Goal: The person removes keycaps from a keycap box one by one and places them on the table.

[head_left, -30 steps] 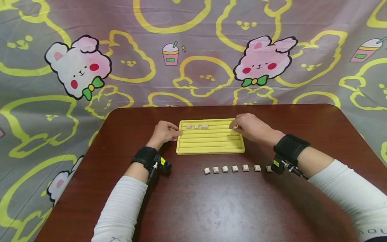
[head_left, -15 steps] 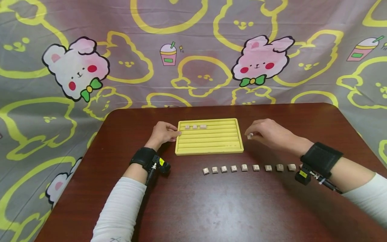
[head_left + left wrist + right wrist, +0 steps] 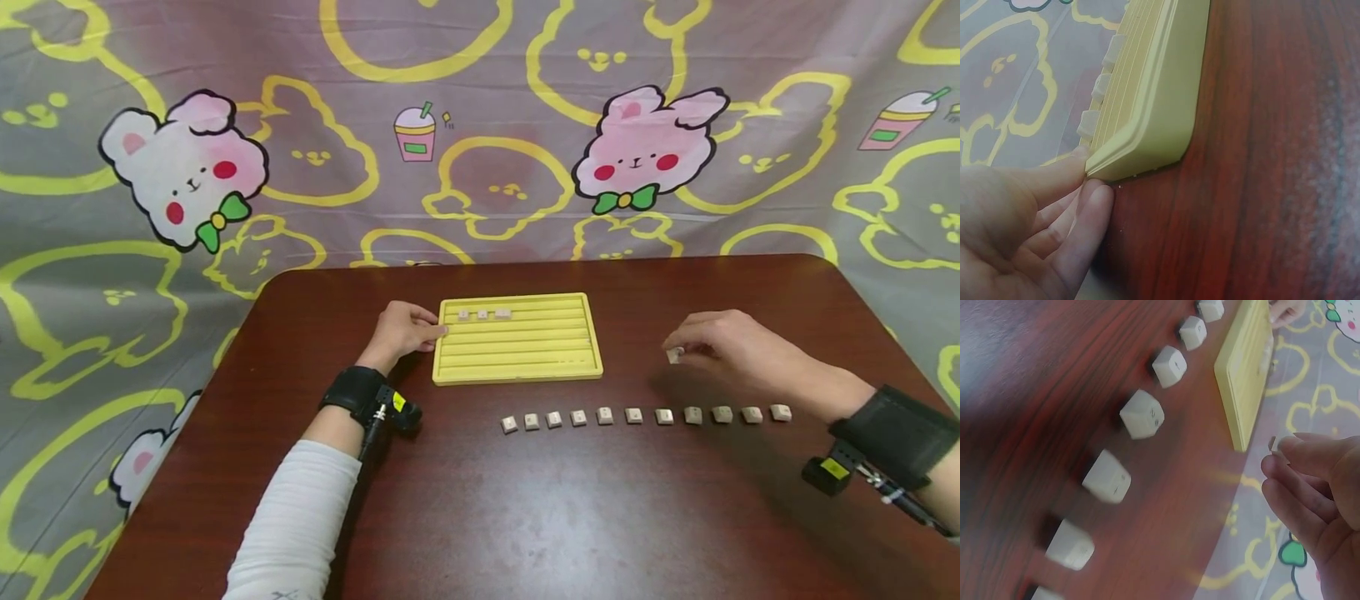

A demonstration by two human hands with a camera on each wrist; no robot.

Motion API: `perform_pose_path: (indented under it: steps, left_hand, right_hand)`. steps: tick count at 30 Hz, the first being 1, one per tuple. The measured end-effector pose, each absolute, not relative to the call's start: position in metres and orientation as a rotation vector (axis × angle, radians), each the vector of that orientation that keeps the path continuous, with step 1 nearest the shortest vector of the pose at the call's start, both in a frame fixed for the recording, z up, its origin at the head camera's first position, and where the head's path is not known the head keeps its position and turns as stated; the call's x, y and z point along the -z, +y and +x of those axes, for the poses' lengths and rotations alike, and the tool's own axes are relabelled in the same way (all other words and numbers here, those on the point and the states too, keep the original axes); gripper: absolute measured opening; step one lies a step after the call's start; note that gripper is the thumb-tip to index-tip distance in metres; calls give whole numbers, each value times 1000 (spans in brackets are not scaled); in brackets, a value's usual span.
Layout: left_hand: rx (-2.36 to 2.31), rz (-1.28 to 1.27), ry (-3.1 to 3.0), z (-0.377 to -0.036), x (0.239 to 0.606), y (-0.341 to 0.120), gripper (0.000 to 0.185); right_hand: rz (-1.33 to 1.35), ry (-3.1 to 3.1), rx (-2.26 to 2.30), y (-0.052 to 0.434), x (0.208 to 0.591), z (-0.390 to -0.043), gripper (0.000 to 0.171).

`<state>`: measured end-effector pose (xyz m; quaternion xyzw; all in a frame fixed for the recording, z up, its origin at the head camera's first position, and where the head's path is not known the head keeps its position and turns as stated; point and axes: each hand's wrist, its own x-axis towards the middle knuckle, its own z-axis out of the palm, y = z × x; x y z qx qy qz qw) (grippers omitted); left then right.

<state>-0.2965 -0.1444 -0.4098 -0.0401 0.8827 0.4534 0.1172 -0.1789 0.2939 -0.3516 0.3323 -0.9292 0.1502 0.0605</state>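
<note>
A dark red-brown wooden table (image 3: 465,517) is seen from above, backed by a grey cloth printed with yellow outlines and pink rabbits (image 3: 645,154). A yellow grooved tray (image 3: 517,358) lies near the far middle of the table, and three small white keycaps (image 3: 482,314) are seated in its top groove at the left. The tray's left edge is touched by the curled fingers of the left hand (image 3: 401,329), which lies on the table; nothing is gripped by it. A single white keycap (image 3: 673,355) is pinched between the thumb and fingertips of the right hand (image 3: 731,350), just above the table and well to the right of the tray. Nearer the person, a row of eleven keycaps (image 3: 633,415) is laid out.
</note>
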Motion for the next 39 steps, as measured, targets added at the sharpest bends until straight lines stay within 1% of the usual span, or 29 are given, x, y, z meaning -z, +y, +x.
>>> perform_pose_path:
  steps: [19,24,34,39]
  left_hand:
    - [-1335,-121,2578,-295,413,-145,37]
    - [-1356,-112,2574,-296,413,-145,36]
    - [-1353,-83,2595,-299,416,-145,34]
    - [-1362,-91,2583,-300,414,-145,34]
  right_hand:
    - [918,-2736,-369,345,354,-149,38]
    - [838,-2757,-319,355,357,-142,38]
    - [710,-2845,-286,376,367,-131,31]
    - [646,-2881,-255,387,371,-128,31]
